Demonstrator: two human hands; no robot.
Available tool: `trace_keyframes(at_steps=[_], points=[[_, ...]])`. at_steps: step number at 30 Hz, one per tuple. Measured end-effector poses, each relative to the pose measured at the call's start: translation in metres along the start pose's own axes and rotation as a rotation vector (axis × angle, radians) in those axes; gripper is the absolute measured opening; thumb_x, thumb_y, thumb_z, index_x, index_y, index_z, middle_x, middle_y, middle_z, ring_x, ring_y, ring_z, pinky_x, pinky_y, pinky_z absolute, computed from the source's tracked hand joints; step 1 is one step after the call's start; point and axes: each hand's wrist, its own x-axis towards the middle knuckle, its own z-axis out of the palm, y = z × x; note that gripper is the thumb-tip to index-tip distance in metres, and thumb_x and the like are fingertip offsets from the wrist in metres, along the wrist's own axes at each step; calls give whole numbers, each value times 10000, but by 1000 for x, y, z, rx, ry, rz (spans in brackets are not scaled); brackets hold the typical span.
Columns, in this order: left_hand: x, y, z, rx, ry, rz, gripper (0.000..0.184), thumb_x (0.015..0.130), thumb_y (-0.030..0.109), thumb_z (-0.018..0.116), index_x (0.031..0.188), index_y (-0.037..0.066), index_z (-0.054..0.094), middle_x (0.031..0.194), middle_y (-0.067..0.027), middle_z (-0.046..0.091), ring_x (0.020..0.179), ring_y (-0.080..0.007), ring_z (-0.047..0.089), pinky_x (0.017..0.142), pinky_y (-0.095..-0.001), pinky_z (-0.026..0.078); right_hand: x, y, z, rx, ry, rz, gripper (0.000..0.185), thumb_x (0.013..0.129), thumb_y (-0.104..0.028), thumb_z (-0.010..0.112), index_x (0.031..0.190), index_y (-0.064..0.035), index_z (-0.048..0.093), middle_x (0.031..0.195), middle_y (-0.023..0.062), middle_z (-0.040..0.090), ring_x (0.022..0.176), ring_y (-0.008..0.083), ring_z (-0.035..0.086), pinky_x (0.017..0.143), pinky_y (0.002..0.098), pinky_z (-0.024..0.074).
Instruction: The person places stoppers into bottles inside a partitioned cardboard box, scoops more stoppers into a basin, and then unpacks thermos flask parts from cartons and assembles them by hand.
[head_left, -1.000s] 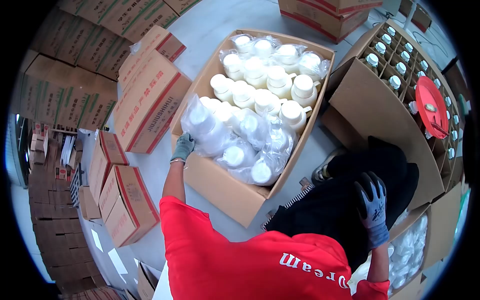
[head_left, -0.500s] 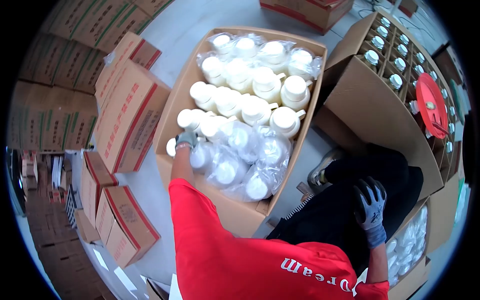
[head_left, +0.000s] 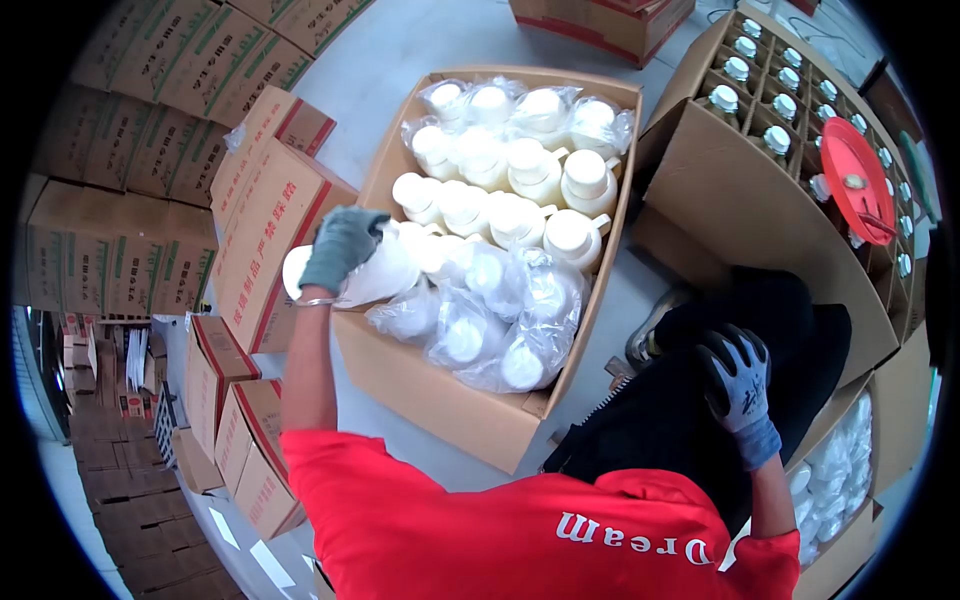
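My left hand (head_left: 345, 247), in a grey-green glove, is closed on a white plastic jug (head_left: 385, 275). The jug lies tilted on its side over the left edge of an open cardboard box (head_left: 430, 410), one end sticking out left past my wrist. Rows of similar white jugs (head_left: 528, 165) with round caps and side handles stand in the box. Several at its near end are wrapped in clear plastic bags (head_left: 465, 335), as is the far row. My right hand (head_left: 738, 385), in a grey and black glove, rests on my dark-trousered knee with fingers apart, holding nothing.
On the right, a divided carton (head_left: 770, 230) holds capped bottles, with a red plate (head_left: 855, 170) on top. Below it stands a box of plastic-wrapped items (head_left: 835, 480). Printed cartons (head_left: 270, 250) sit on the left, with more boxes stacked (head_left: 120, 245) behind them.
My left hand has risen from the box's near left corner and moved up and left, lifting a white jug partly over the edge. My right hand stays on the knee.
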Motion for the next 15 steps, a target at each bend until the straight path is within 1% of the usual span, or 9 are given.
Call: trace_keyframes(at_steps=[3,5,6,7,9,11,12,13,15], points=[[3,82,-105,-842,170,-148,323,857,149,621,1172,102,674,964,-102,711,851,-182,655,813,-313,498,5,5,-14,212,81,75,530,775,-167,658,1278,-53,534,1330,162,506,1270,358,442,1052,453,349],[17,134,-123,-1426,92,-34,376,890,125,585,1251,23,603,1028,-79,684,877,-151,626,837,-292,497,9,4,-32,501,365,270,563,847,-203,626,1362,-45,463,1413,151,441,1344,320,378,1106,435,292],[25,171,-111,-1879,11,-22,424,913,125,563,1302,-38,524,1119,-62,640,998,-140,596,901,-296,476,11,3,-50,727,520,306,571,861,-223,616,1376,-42,447,1431,143,422,1362,302,352,1115,426,278],[36,207,-87,-2100,-75,-61,501,898,68,531,1376,-39,424,1222,-141,596,1092,-211,587,968,-314,468,15,1,-70,948,683,334,580,874,-242,606,1389,-39,431,1449,136,403,1380,283,326,1125,416,263],[35,307,-56,-2128,-330,120,459,912,82,549,1349,-29,464,1259,-119,576,1114,-194,565,988,-306,441,23,30,-85,1218,1104,250,564,948,-377,474,1368,-2,439,1410,130,447,1319,246,395,1113,388,283],[32,401,-40,-1884,-468,431,419,925,96,568,1323,-19,504,1296,-98,557,1135,-177,544,1007,-299,414,-34,46,-115,923,1025,578,505,862,-291,624,1259,8,535,1244,132,566,1195,263,502,1020,364,383],[30,438,-61,-1704,-374,335,378,920,96,585,1279,-17,547,1230,-104,604,1078,-183,579,950,-294,451,-52,46,-128,902,1058,518,435,807,-262,667,1135,16,607,1103,104,613,1065,247,552,954,356,419],[34,462,-58,-1342,92,434,356,955,129,550,1277,-24,542,1207,-114,623,1075,-170,581,930,-287,455,-67,46,-140,704,967,475,420,746,-265,718,1056,9,645,1050,117,610,1030,268,554,924,370,429],[37,497,-73,-1852,-75,413,342,971,141,526,1264,-36,543,1246,-117,607,1088,-174,581,936,-298,453,-93,41,-140,187,737,462,402,707,-278,749,998,-12,669,996,136,598,986,300,550,879,393,437]])
